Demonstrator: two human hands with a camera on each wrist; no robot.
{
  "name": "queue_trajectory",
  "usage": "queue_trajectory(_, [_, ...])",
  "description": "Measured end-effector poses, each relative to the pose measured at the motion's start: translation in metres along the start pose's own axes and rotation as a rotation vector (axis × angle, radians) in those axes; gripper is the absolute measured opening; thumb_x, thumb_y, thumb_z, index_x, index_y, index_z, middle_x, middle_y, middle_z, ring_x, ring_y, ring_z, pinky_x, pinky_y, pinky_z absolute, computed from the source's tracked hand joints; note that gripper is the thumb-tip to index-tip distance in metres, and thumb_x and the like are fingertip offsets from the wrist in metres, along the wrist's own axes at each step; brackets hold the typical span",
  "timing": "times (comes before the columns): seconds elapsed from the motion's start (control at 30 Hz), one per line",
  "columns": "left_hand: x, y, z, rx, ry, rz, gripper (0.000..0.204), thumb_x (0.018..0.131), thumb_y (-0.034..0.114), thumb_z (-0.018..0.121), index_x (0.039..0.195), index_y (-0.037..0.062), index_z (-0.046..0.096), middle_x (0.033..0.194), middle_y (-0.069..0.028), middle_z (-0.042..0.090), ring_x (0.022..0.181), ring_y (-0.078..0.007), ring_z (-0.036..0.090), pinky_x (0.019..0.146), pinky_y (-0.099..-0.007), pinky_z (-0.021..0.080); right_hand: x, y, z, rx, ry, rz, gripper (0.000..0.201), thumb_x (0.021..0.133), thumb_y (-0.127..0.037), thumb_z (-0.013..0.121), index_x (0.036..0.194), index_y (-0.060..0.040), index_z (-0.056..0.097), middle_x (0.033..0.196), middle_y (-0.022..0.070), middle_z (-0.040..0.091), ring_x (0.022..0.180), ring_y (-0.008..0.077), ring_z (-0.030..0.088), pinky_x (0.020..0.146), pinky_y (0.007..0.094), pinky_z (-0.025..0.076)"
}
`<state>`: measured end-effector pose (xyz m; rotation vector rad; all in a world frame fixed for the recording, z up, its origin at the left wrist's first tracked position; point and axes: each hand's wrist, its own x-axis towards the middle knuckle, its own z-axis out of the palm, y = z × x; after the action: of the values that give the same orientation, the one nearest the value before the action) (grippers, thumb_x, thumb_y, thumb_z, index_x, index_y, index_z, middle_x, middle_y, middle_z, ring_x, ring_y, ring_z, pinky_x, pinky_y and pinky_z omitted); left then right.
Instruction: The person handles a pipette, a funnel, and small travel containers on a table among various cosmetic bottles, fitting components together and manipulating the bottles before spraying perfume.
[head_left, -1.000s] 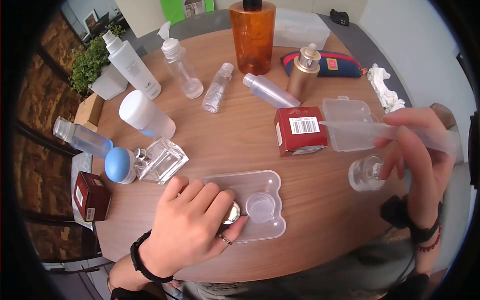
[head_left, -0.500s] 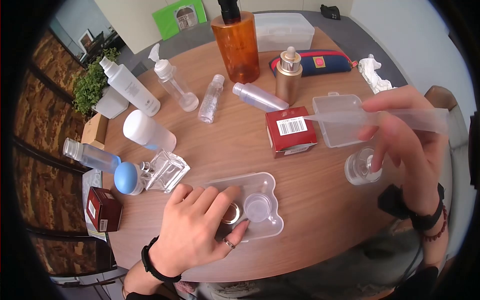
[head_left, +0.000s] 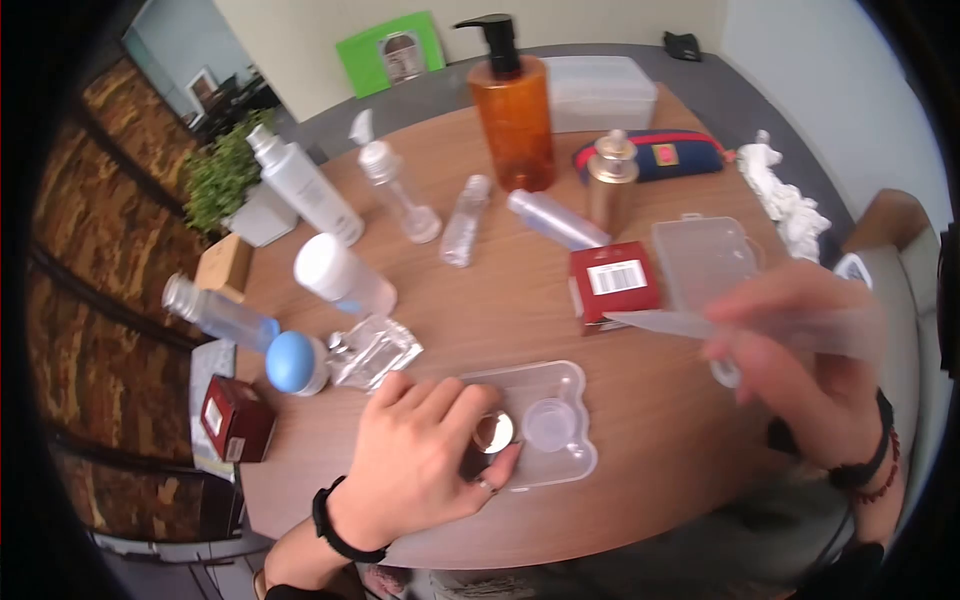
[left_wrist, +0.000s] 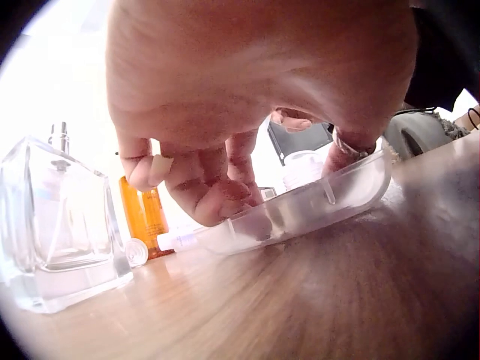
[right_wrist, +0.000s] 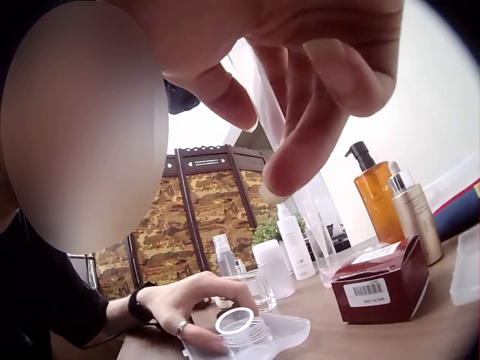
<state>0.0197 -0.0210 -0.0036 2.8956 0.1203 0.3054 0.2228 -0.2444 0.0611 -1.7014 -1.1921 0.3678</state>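
In the head view my left hand (head_left: 425, 455) is over a clear plastic tray (head_left: 575, 385), fingers and thumb around a small gold-rimmed round jar (head_left: 495, 432). The left wrist view shows those fingertips down at the tray's wall. A clear empty-looking pot (head_left: 550, 425) stands in the tray beside the thumb. My right hand (head_left: 800, 360), blurred, pinches a translucent tapered plastic tube (head_left: 655, 321), its narrow end pointing left in front of a red box (head_left: 615, 280). A clear round jar (head_left: 726, 373) is mostly hidden under the right hand.
A glass perfume bottle (head_left: 378, 352) and a blue-capped bottle (head_left: 296, 363) lie left of the tray. Farther back are an amber pump bottle (head_left: 515, 125), a gold dropper bottle (head_left: 611, 190), a pencil case (head_left: 690, 155) and an open clear case (head_left: 705, 260). Another red box (head_left: 237, 420) sits far left.
My right hand has come down and nearer with the tube, its tip passing from the red box's label to the box's lower edge. The head view has shifted; my left hand stays at the tray.
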Motion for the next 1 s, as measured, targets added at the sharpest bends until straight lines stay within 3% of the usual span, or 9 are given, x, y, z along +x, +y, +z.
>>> queue_trajectory(0.13, [-0.001, -0.001, 0.004, 0.016, 0.034, 0.016, 0.029, 0.076, 0.027, 0.079, 0.097, 0.0099, 0.066, 0.079, -0.0009, 0.062, 0.072, -0.0205, 0.061, 0.072, -0.0338, 0.042, -0.004, -0.016, 0.010, 0.117, -0.010, 0.215, 0.024, 0.089, -0.010, 0.065, 0.108, 0.0049, 0.067, 0.096, 0.0140, 0.069, 0.086, 0.0174, 0.069, 0.058, 0.0236, 0.054])
queue_trajectory(0.17, [0.000, 0.000, 0.005, 0.019, 0.044, 0.013, 0.028, 0.077, 0.027, 0.078, 0.097, 0.0102, 0.066, 0.077, -0.0001, 0.061, 0.072, -0.0198, 0.061, 0.071, -0.0330, 0.041, -0.007, 0.002, 0.018, 0.026, -0.067, -0.156, 0.026, 0.086, -0.011, 0.068, 0.107, 0.0043, 0.068, 0.089, 0.0135, 0.070, 0.078, 0.0170, 0.070, 0.057, 0.0247, 0.055])
queue_trajectory(0.33, [-0.001, -0.002, 0.001, 0.013, 0.067, -0.004, 0.031, 0.075, 0.027, 0.079, 0.098, 0.0103, 0.066, 0.074, 0.0011, 0.056, 0.069, -0.0191, 0.059, 0.070, -0.0318, 0.041, -0.007, -0.019, 0.032, 0.072, -0.131, -0.145, 0.021, 0.083, -0.015, 0.069, 0.096, 0.0019, 0.073, 0.075, 0.0108, 0.073, 0.060, 0.0155, 0.068, 0.060, 0.0261, 0.055])
queue_trajectory(0.4, [0.000, 0.001, 0.002, 0.021, 0.044, 0.027, 0.035, 0.074, 0.028, 0.079, 0.101, 0.0105, 0.065, 0.075, 0.0012, 0.055, 0.069, -0.0191, 0.058, 0.069, -0.0323, 0.041, -0.010, -0.030, 0.025, 0.126, -0.111, 0.238, 0.020, 0.082, -0.015, 0.069, 0.093, 0.0006, 0.074, 0.076, 0.0105, 0.074, 0.061, 0.0162, 0.070, 0.059, 0.0260, 0.055])
queue_trajectory(0.43, [0.000, 0.003, 0.000, 0.002, 0.031, 0.020, 0.042, 0.074, 0.028, 0.078, 0.109, 0.0101, 0.065, 0.078, 0.0006, 0.055, 0.071, -0.0193, 0.058, 0.068, -0.0328, 0.041, -0.013, -0.015, 0.031, 0.063, -0.089, 0.007, 0.020, 0.081, -0.016, 0.070, 0.093, 0.0001, 0.074, 0.075, 0.0103, 0.074, 0.059, 0.0157, 0.069, 0.057, 0.0261, 0.054])
queue_trajectory(0.57, [0.000, 0.001, -0.001, 0.031, 0.071, 0.035, 0.048, 0.074, 0.028, 0.078, 0.116, 0.0092, 0.065, 0.082, -0.0004, 0.055, 0.073, -0.0195, 0.058, 0.068, -0.0324, 0.041, -0.010, -0.015, 0.024, -0.049, -0.182, -0.107, 0.020, 0.080, -0.014, 0.070, 0.094, -0.0015, 0.075, 0.073, 0.0073, 0.073, 0.058, 0.0150, 0.068, 0.056, 0.0255, 0.052])
queue_trajectory(0.7, [0.000, 0.000, -0.001, -0.024, 0.036, 0.063, 0.051, 0.074, 0.027, 0.077, 0.120, 0.0081, 0.065, 0.086, -0.0025, 0.056, 0.075, -0.0206, 0.057, 0.069, -0.0317, 0.042, -0.011, -0.015, 0.039, 0.057, -0.096, 0.026, 0.020, 0.075, -0.010, 0.072, 0.094, -0.0047, 0.075, 0.070, 0.0048, 0.071, 0.055, 0.0177, 0.067, 0.054, 0.0264, 0.050])
queue_trajectory(0.77, [0.000, -0.001, 0.001, -0.022, 0.037, 0.071, 0.051, 0.074, 0.027, 0.077, 0.119, 0.0080, 0.065, 0.087, -0.0030, 0.056, 0.075, -0.0210, 0.057, 0.069, -0.0316, 0.042, -0.006, -0.017, 0.036, -0.189, -0.240, -0.157, 0.024, 0.070, -0.006, 0.073, 0.094, -0.0073, 0.075, 0.068, 0.0051, 0.069, 0.053, 0.0208, 0.064, 0.053, 0.0277, 0.049])
queue_trajectory(1.0, [0.000, -0.001, 0.005, -0.040, 0.049, 0.150, 0.047, 0.077, 0.027, 0.078, 0.118, 0.0079, 0.066, 0.091, -0.0034, 0.057, 0.081, -0.0211, 0.056, 0.072, -0.0320, 0.041, -0.006, -0.015, 0.042, -0.194, -0.194, -0.206, 0.023, 0.070, -0.006, 0.073, 0.092, -0.0096, 0.075, 0.068, 0.0055, 0.068, 0.052, 0.0224, 0.063, 0.051, 0.0302, 0.046])
